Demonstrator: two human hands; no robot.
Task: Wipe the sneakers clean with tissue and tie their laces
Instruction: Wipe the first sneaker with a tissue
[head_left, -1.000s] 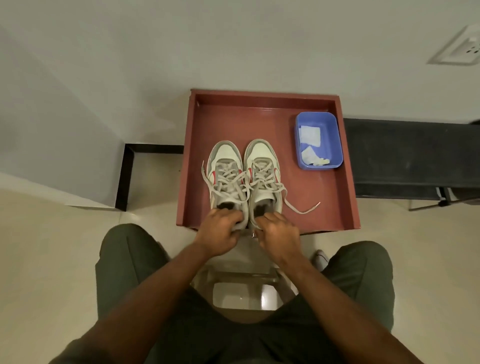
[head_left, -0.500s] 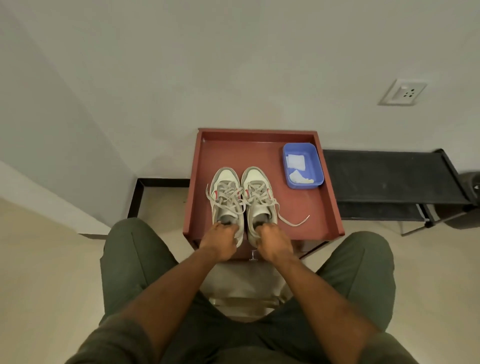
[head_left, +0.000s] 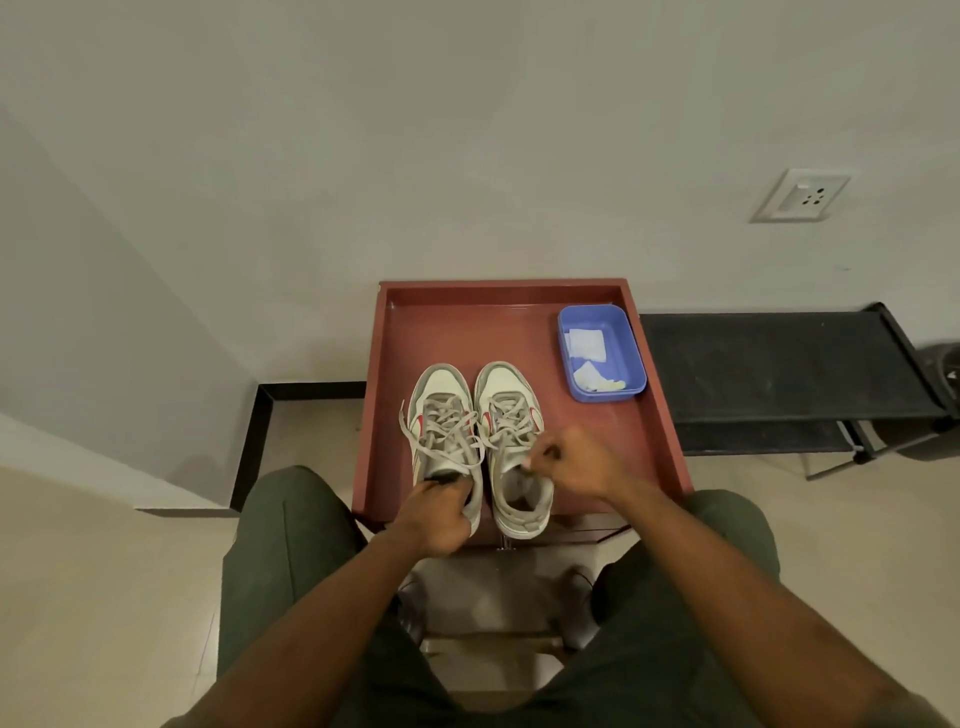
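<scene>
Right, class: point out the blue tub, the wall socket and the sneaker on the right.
blue tub (head_left: 635, 358): head view, on its right-hand wall.
wall socket (head_left: 800, 195): head view, on the middle of its white faceplate.
right sneaker (head_left: 503, 380): head view, on its pale toe cap.

A pair of white-and-grey low-top sneakers with red side marks (head_left: 478, 441) stands side by side at centre frame, toes pointing up-frame, grey laces (head_left: 451, 435) loose; white crumpled tissues (head_left: 588, 354) lie right of centre, above them
</scene>
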